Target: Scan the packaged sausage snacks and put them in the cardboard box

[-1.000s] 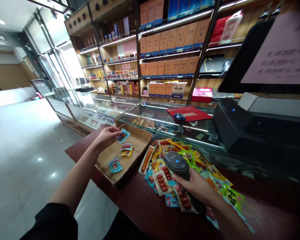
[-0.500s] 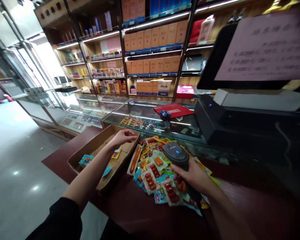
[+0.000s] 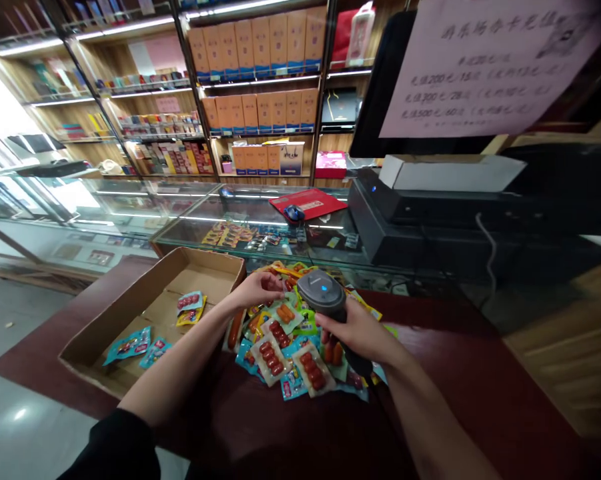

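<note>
My right hand (image 3: 365,333) grips a dark grey barcode scanner (image 3: 322,293) with a blue light on top, held over a pile of small sausage packets (image 3: 271,360). At the pile's upper left edge is my left hand (image 3: 260,288), fingers curled together beside the packets; what is between the fingertips, if anything, is hidden. The packets are clear, blue, yellow and green, several showing red sausages. Left of the pile stands an open cardboard box (image 3: 125,293). Inside it lie a red sausage packet (image 3: 190,301), a yellow packet (image 3: 192,316) and blue packets (image 3: 130,345).
The dark red tabletop (image 3: 220,427) carries the box and pile. Behind them runs a glass display counter (image 3: 190,220) with a red mat (image 3: 313,201) and a blue mouse (image 3: 294,213). A monitor (image 3: 375,100) bearing a paper sign stands at right. Shelves of boxes (image 3: 260,47) line the back.
My left hand has moved from over the box's right edge to the packet pile. The head view has turned right. The scanner stays in my right hand over the pile.
</note>
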### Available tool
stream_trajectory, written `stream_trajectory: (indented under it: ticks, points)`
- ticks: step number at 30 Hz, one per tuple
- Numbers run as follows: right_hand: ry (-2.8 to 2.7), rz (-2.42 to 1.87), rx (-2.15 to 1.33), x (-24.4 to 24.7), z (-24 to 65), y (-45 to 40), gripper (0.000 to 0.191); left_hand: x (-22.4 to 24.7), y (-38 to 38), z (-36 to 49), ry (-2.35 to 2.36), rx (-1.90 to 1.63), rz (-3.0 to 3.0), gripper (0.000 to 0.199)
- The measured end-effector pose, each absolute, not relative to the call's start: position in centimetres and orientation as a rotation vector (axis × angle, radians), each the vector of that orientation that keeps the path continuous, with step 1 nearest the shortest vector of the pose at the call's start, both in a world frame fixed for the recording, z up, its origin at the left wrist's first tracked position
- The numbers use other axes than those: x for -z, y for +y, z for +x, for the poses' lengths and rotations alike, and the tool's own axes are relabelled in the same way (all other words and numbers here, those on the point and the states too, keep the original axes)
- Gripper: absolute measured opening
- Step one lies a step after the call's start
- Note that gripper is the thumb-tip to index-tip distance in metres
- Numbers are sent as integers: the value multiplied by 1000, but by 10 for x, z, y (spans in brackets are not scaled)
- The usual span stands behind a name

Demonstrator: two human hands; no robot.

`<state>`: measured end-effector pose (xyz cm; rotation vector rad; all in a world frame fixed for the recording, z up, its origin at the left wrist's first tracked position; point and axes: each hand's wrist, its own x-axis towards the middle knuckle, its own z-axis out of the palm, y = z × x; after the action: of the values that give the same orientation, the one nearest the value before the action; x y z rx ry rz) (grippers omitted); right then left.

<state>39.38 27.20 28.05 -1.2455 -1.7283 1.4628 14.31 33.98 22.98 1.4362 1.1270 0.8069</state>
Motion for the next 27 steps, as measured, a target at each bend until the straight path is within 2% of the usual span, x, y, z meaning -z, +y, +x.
stream_trajectory:
  ticks: [8, 18, 22, 27]
  points:
    - [-1744, -1256, -1472, -275, 390, 276, 16, -224, 326, 143, 1183, -657, 1706, 36]
    - [-1719, -1295, -1525, -277, 386, 274, 11, -226, 309, 152, 1173, -403, 2384, 68]
    - [-1740, -1293, -1515, -275, 385, 272, 15, -225, 310, 156, 1242, -428, 2439, 48]
    - [-1748, -1283, -1512, -272, 386, 272, 16, -227, 321, 146, 1341, -649, 2053, 30]
